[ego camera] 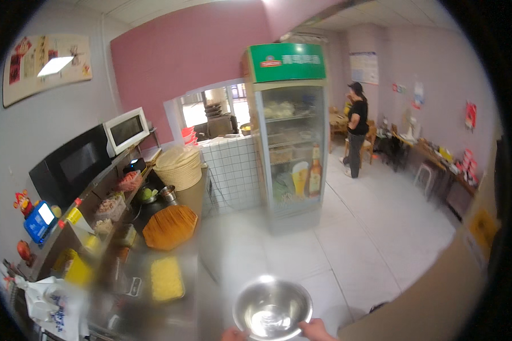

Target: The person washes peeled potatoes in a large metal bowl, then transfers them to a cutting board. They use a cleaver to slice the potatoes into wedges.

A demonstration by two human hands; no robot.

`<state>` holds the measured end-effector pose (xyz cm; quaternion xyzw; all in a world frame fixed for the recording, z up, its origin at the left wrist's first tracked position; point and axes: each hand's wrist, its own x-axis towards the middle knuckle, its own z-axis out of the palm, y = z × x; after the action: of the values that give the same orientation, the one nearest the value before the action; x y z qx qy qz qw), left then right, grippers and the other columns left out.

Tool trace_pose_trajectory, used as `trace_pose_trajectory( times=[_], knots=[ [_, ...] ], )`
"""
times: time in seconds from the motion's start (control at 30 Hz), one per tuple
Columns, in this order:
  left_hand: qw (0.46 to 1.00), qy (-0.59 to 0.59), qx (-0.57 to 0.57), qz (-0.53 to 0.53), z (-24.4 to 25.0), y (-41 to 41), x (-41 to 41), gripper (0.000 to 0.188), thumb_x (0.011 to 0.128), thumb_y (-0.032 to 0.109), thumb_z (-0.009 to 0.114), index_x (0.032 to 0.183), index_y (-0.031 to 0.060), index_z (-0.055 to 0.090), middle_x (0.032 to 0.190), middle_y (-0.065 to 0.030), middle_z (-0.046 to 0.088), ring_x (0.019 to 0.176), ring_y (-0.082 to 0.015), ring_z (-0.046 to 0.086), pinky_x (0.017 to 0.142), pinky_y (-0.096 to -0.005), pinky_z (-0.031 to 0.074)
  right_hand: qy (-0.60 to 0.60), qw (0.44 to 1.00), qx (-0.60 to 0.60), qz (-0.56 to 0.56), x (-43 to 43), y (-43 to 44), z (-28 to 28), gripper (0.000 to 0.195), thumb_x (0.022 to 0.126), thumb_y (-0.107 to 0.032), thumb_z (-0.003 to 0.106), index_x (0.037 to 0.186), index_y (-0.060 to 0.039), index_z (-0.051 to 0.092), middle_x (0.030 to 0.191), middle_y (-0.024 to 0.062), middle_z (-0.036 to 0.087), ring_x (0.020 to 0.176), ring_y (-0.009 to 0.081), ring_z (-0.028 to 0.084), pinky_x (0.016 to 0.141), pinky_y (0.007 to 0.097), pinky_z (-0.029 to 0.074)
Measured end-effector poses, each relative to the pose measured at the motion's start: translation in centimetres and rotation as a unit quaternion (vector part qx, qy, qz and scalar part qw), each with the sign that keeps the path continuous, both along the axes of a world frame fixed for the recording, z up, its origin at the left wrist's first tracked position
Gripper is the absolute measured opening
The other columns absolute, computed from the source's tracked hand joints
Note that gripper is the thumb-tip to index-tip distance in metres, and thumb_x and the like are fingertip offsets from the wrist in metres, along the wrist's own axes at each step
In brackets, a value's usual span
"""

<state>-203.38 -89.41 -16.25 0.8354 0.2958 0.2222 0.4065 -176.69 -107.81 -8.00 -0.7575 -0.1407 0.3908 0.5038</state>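
Observation:
A shiny stainless steel mixing bowl is held out in front of me above the tiled floor. My left hand grips its near left rim at the bottom of the picture. On the near right rim, my right hand has hold of the same bowl. No contents show inside it, only bright reflections. To the left of the bowl runs a steel counter, where a tray of shredded yellow food lies. Behind that tray is an octagonal wooden board.
Stacked woven steamers stand at the counter's far end. Food containers and a black microwave line the left shelves. A glass-door drinks fridge stands ahead. A person stands at the back right. A brown surface edges the right side.

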Motion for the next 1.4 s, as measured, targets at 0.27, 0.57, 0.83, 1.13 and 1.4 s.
trace_pose_trajectory(
  times=[0.27, 0.57, 0.83, 1.13, 1.4],
  knots=[
    [0.921, -0.132, -0.315, 0.186, 13.0, 23.7, 21.8, 0.048, 0.086, 0.039, 0.073, 0.096, -0.0074, 0.066, 0.077, -0.0122, 0.065, 0.068, -0.0225, 0.059, 0.058, -0.0396, 0.049, 0.006, 0.998, 0.036, -0.047, 14.7, 28.8, 0.0, 0.028, 0.085, -0.012, 0.066, 0.089, 0.0148, 0.063, 0.074, 0.0156, 0.064, 0.063, 0.0218, 0.061, 0.053, 0.0352, 0.052],
    [0.867, 0.064, -0.459, 0.181, 14.3, 58.8, 37.8, 0.031, 0.083, 0.009, 0.072, 0.110, -0.0053, 0.066, 0.089, -0.0113, 0.070, 0.084, -0.0188, 0.070, 0.052, -0.0321, 0.058, 0.009, 0.999, 0.034, -0.035, 31.4, 59.8, 0.9, 0.038, 0.089, -0.025, 0.066, 0.096, 0.0120, 0.063, 0.075, 0.0134, 0.064, 0.065, 0.0197, 0.061, 0.055, 0.0334, 0.050],
    [0.854, -0.168, -0.385, 0.308, 10.1, 87.6, 51.1, 0.017, 0.079, -0.005, 0.062, 0.096, -0.0070, 0.063, 0.086, -0.0129, 0.067, 0.072, -0.0239, 0.068, 0.063, -0.0363, 0.058, 0.246, 0.944, 0.198, 0.094, 48.7, 83.5, 3.3, 0.037, 0.104, -0.028, 0.048, 0.104, 0.0072, 0.060, 0.109, 0.0213, 0.068, 0.097, 0.0286, 0.068, 0.086, 0.0387, 0.056],
    [0.919, -0.015, -0.304, 0.252, 15.7, 117.2, 66.3, 0.015, 0.074, -0.005, 0.061, 0.089, -0.0037, 0.065, 0.076, -0.0107, 0.061, 0.069, -0.0238, 0.062, 0.061, -0.0404, 0.053, 0.278, 0.948, 0.113, 0.110, 62.5, 99.4, -0.2, 0.046, 0.106, -0.035, 0.042, 0.127, 0.0054, 0.051, 0.126, 0.0174, 0.064, 0.114, 0.0248, 0.061, 0.098, 0.0402, 0.050],
    [0.831, -0.114, -0.520, 0.159, 21.5, 133.0, 79.8, 0.006, 0.076, -0.004, 0.059, 0.077, 0.0017, 0.059, 0.072, -0.0074, 0.055, 0.068, -0.0235, 0.058, 0.063, -0.0420, 0.052, 0.164, 0.947, 0.269, 0.068, 68.0, 120.9, 10.7, 0.044, 0.106, -0.036, 0.044, 0.129, 0.0011, 0.050, 0.136, 0.0189, 0.050, 0.118, 0.0282, 0.056, 0.099, 0.0410, 0.048]
  ],
)
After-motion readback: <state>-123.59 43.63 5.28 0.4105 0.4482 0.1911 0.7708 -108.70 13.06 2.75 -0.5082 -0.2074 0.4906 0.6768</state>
